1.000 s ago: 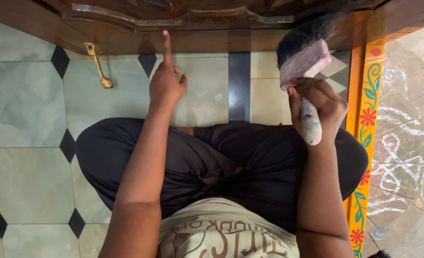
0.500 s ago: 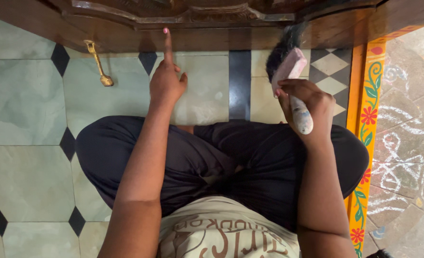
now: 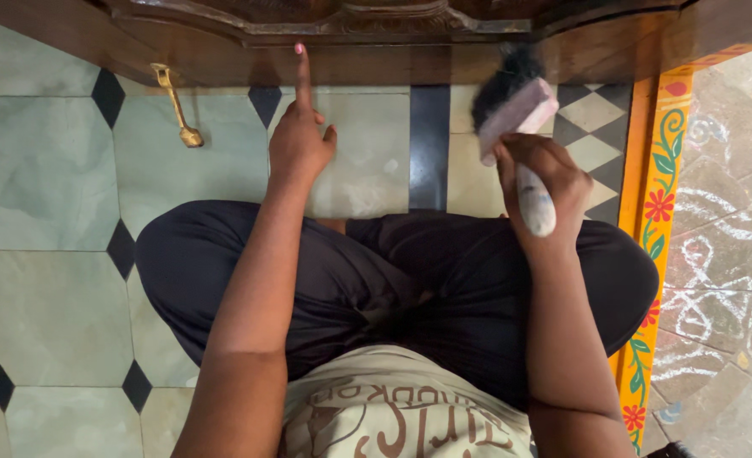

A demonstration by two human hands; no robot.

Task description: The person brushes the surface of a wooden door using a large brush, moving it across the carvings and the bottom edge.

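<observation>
My right hand (image 3: 545, 174) grips the pale, paint-speckled handle of a wide paintbrush (image 3: 516, 119) with a pink ferrule. Its black bristles press against the lower edge of a carved dark wooden door (image 3: 376, 59) at the top of the view. My left hand (image 3: 298, 140) reaches forward with the index finger straight, its fingertip touching the door's bottom rail; the other fingers are curled and hold nothing. I sit cross-legged in dark trousers on the floor, facing the door.
A brass latch (image 3: 177, 106) hangs from the door at the left. Pale green floor tiles (image 3: 54, 288) with black diamond insets lie around me. An orange threshold strip (image 3: 651, 212) painted with flowers runs down the right, with white chalk patterns beyond.
The brush has swung left along the door's lower edge and turned, and my right hand has followed. My left index finger stays on the door.
</observation>
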